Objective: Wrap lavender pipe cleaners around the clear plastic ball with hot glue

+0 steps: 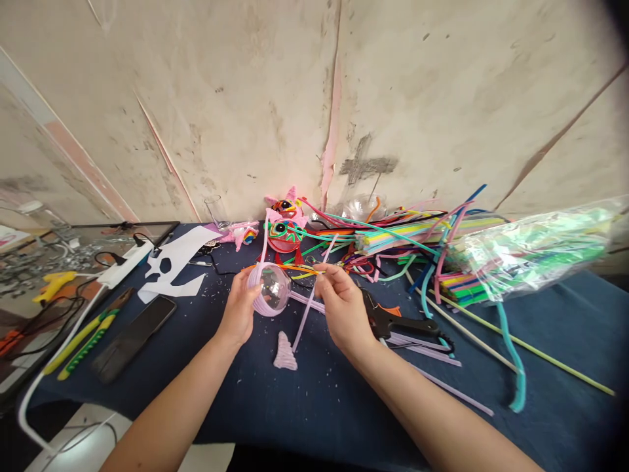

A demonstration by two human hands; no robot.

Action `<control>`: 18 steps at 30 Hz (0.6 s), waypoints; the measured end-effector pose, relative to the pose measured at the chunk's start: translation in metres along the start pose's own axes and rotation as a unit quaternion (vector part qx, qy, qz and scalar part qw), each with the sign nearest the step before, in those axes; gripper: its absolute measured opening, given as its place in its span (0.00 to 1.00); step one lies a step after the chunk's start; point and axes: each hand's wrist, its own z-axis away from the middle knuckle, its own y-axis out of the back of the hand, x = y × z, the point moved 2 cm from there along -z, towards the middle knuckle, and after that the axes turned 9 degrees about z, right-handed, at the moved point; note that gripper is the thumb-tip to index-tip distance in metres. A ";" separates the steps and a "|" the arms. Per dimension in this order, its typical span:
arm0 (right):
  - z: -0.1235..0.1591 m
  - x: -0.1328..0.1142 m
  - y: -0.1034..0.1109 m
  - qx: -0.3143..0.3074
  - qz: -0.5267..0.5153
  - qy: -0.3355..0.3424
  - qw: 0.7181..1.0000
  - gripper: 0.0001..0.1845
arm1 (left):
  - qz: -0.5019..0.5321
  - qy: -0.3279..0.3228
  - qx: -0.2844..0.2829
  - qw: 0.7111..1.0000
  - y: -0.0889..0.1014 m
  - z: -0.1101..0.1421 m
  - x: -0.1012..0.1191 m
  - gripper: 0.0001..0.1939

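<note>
My left hand (238,305) is closed around a clear plastic ball (276,288) whose left side is wrapped in rows of lilac pipe cleaner (263,307). One loose end of it sticks up above the ball. To the right, my right hand (344,308) pinches a straight lilac pipe cleaner (305,314), which slants between thumb and fingers. A small lilac fuzzy cone (285,353) lies on the cloth below the ball. Beside my right wrist rests a black glue gun (393,320), with more lilac pipe cleaners (442,354) under and past it.
Finished fish-like pipe cleaner figures (285,236) stand by the wall. Bundled pipe cleaners (398,236) and a clear bag (540,249) fill the right. Leftward lie cut white paper (181,255), a phone (135,334), green-handled pliers (91,334), a power strip (125,262) and a yellow glue gun (53,287).
</note>
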 end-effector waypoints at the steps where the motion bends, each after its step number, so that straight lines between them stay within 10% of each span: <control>1: 0.000 0.002 -0.002 -0.015 0.016 0.000 1.000 0.13 | -0.013 -0.023 -0.008 1.000 0.000 0.000 -0.001 0.23; 18: 0.012 0.017 -0.019 -0.076 0.053 -0.056 0.994 0.19 | -0.262 -0.279 -0.104 0.918 -0.003 0.017 -0.005 0.34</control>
